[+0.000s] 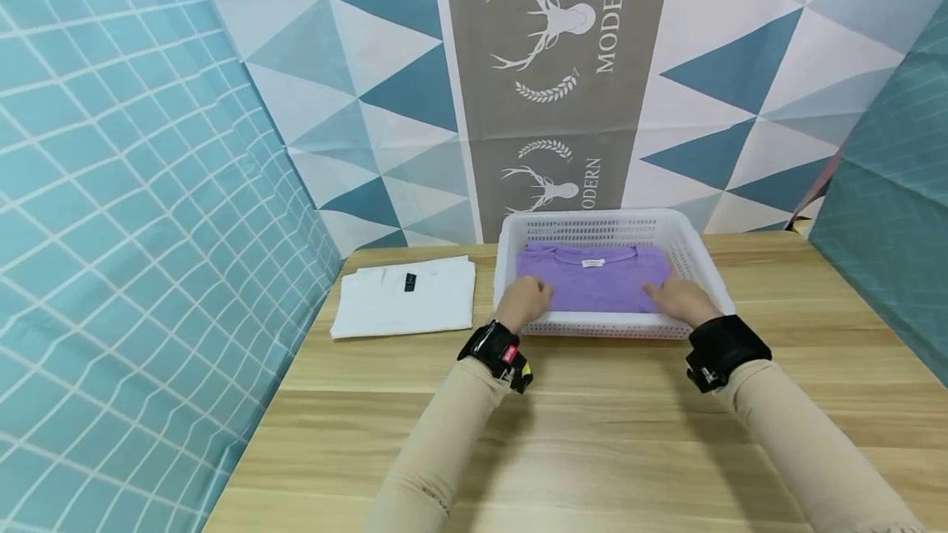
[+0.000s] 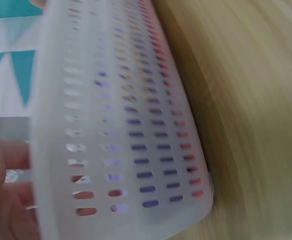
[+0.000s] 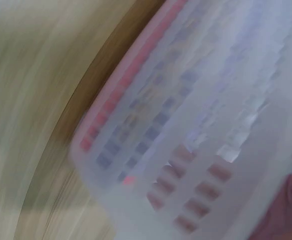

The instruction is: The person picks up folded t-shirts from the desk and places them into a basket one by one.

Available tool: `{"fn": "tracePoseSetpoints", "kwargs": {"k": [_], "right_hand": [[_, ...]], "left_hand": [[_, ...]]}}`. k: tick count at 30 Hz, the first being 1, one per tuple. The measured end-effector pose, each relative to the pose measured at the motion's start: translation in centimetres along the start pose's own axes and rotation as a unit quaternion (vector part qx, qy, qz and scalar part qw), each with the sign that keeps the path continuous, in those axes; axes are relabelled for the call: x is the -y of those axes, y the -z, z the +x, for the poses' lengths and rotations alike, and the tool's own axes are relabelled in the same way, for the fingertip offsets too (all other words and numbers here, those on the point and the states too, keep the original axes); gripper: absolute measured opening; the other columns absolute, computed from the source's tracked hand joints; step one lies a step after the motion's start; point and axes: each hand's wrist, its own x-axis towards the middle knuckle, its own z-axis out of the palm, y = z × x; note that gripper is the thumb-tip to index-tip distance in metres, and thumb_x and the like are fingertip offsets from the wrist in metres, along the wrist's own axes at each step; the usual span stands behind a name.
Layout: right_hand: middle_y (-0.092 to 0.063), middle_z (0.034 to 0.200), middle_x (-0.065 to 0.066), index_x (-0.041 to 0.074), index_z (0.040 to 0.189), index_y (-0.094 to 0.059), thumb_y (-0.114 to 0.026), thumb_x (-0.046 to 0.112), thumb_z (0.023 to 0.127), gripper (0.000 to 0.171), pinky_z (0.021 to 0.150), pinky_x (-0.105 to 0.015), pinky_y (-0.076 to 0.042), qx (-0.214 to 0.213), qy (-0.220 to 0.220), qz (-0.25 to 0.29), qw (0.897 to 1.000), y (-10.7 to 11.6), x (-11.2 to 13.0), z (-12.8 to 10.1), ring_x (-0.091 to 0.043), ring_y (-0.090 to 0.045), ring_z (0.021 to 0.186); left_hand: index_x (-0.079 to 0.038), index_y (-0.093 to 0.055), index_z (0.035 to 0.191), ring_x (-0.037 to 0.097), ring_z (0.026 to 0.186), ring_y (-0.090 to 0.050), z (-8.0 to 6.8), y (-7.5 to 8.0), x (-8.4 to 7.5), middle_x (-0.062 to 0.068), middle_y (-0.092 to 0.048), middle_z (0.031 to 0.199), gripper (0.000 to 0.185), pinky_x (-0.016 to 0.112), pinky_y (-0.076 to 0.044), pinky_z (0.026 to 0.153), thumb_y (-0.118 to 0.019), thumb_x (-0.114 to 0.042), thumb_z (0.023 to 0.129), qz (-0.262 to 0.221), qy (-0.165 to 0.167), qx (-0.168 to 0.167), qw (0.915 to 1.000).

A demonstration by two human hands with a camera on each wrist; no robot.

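A folded purple shirt [image 1: 592, 280] lies in a white perforated basket [image 1: 615, 326] at the far middle of the wooden table [image 1: 592, 434]. Both hands reach over the basket's near rim. My left hand [image 1: 524, 300] holds the shirt's near left corner, thumb on top. My right hand [image 1: 680, 298] holds the near right corner the same way; the fingers of both are hidden under the cloth. In the left wrist view, the blurred basket wall [image 2: 135, 125] fills the frame, with my left hand [image 2: 5, 200] at the lower left. The right wrist view shows the basket wall [image 3: 211, 125], blurred.
A folded white shirt [image 1: 406, 296] with a small dark label lies on the table left of the basket. Patterned cloth walls close in the table at the back, left and right. Bare wood stretches from the basket to the near edge.
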Motion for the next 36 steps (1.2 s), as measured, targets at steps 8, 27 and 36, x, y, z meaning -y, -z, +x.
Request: {"fn": "tracePoseSetpoints", "kwargs": {"k": [8,27,36], "right_hand": [[-0.067,0.106,-0.031,-0.012,0.109,-0.063,-0.053,0.018,0.096,0.034,0.086,-0.051,-0.049,-0.183,0.082,0.145,0.969,-3.2,5.7,-3.6,-0.044,-0.062,0.098],[-0.071,0.086,-0.014,-0.001,0.093,-0.068,-0.065,-0.001,0.084,0.010,0.069,-0.020,-0.054,-0.213,0.246,0.302,0.896,-13.4,18.5,-5.4,-0.020,-0.065,0.077],[-0.051,0.135,-0.031,-0.013,0.132,-0.046,-0.056,0.011,0.093,0.046,0.100,-0.041,-0.051,0.055,0.032,0.515,0.855,-16.6,21.3,0.0,-0.043,-0.053,0.125]], "left_hand": [[0.003,-0.068,0.103,0.029,0.094,-0.069,-4.5,0.4,2.5,0.018,-0.072,0.103,0.020,0.032,-0.057,0.082,-0.053,-0.008,0.096,-0.199,-0.105,-0.153,0.9623],[0.010,-0.064,0.107,0.037,0.089,-0.068,-9.4,0.5,12.3,0.028,-0.069,0.101,0.019,0.014,-0.049,0.068,-0.053,0.001,0.093,-0.321,0.050,-0.250,0.9121],[0.012,-0.045,0.133,0.038,0.114,-0.057,-8.4,0.6,16.5,0.031,-0.054,0.122,0.039,0.040,-0.049,0.099,-0.039,-0.008,0.100,-0.478,0.233,-0.209,0.8204]]}}
